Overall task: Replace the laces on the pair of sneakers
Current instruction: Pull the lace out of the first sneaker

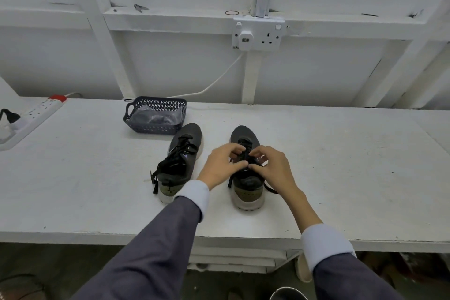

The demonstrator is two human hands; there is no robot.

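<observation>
"Sneakers [243, 133] stood side by side on the table [97, 178] at your twelve o'clock, toes pointing away from you. Your hands met over the right one, and your left hand [219, 168] and right hand [272, 168] each pinched its black lace [244, 153] with curled fingers."

"That was the risk, I judged. Neither hand pinned the shoe down, so a hard tug could have dragged or tipped it, or jammed the lace tip in an eyelet. The loose ends trailing by the heel could have snagged too."

"Counted: two sneakers, both laced in black, and your two hands. One basket [136, 124] stood at eleven o'clock of the left sneaker [181, 161], and one power strip [36, 114] lay at nine."

"One clear bag [158, 117] lay in that basket, but I couldn't tell what it held."
</observation>
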